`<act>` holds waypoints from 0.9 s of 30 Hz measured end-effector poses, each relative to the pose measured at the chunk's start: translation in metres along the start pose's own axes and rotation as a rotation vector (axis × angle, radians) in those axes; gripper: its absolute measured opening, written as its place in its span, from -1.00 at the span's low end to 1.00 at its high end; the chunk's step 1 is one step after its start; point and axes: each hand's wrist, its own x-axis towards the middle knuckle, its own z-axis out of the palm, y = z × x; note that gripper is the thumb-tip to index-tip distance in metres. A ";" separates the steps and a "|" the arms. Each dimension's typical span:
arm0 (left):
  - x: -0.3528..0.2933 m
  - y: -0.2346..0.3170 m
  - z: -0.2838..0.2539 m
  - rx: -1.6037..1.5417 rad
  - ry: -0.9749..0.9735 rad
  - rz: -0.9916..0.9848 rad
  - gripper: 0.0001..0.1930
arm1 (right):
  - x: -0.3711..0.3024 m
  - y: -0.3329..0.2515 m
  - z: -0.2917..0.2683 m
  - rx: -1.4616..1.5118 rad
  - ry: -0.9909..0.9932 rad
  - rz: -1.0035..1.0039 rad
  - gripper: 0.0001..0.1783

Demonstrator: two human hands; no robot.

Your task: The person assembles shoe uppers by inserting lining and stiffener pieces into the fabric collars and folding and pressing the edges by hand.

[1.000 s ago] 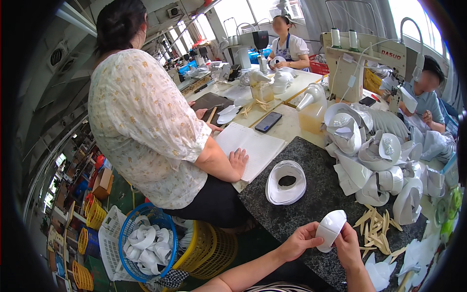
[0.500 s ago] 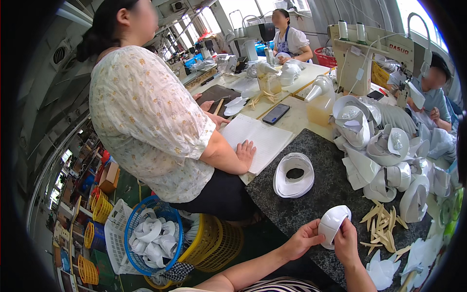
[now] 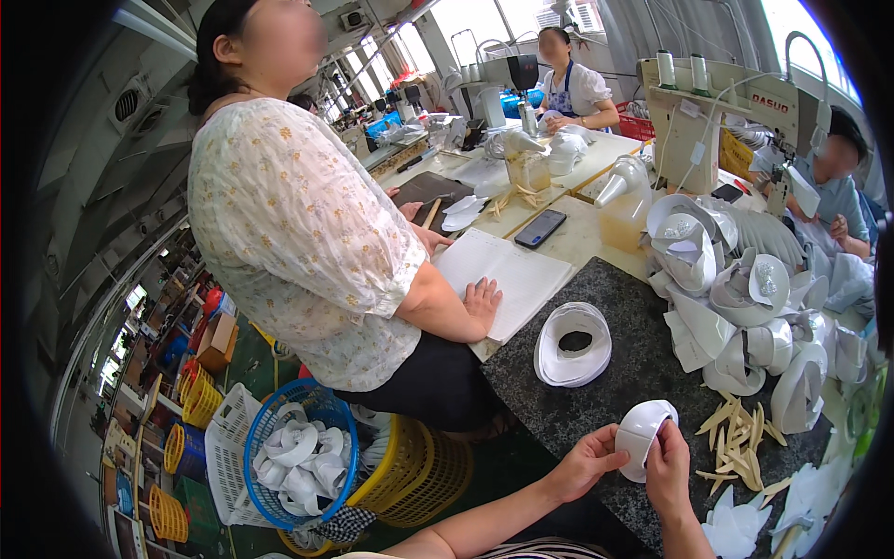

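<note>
Between both hands I hold a small curved white shoe upper [image 3: 635, 438] with a seam across it. My left hand [image 3: 589, 462] pinches its left edge with thumb and fingers. My right hand [image 3: 670, 473] grips the right side, some of its fingers tucked inside the curve and hidden. Below it lies a dark speckled slab [image 3: 643, 368]. Farther off on the slab is a stack of white ring-shaped uppers [image 3: 551, 359]. Thin beige strips [image 3: 740, 445] are scattered just right of my right hand, with thin white cut pieces [image 3: 736, 524] nearer to me.
White uppers [image 3: 698, 326] are heaped on the right. A sewing machine [image 3: 694, 140], a bottle of yellowish liquid [image 3: 626, 210] and a phone [image 3: 540, 228] stand or lie beyond. At left, a co-worker [image 3: 298, 242] leans on an open notebook [image 3: 507, 279]; baskets [image 3: 345, 475] sit below.
The whole view has shifted slightly, so the table and co-worker appear farther right. Both hands keep hold of the upper, which has turned a little.
</note>
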 end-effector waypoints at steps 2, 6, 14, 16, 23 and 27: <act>-0.002 -0.003 -0.005 -0.007 -0.002 -0.008 -0.75 | -0.002 0.001 0.001 -0.017 -0.009 0.042 -0.92; -0.008 -0.012 -0.002 -0.010 -0.045 -0.022 -0.71 | -0.016 0.000 -0.006 -0.022 0.009 0.032 -0.87; -0.003 0.000 0.006 -0.166 0.159 0.063 -0.68 | 0.006 -0.011 0.002 -0.037 -0.070 0.073 -0.81; 0.000 0.003 -0.004 -0.273 0.157 0.073 -0.63 | 0.001 -0.023 0.004 0.239 0.130 0.048 -0.82; -0.002 -0.013 -0.005 -0.314 0.101 0.025 -0.60 | -0.024 0.004 0.008 -0.295 0.283 -0.477 -0.66; -0.008 -0.018 0.007 -0.278 0.107 0.023 -0.59 | -0.032 0.001 0.010 -0.367 0.360 -0.542 -0.68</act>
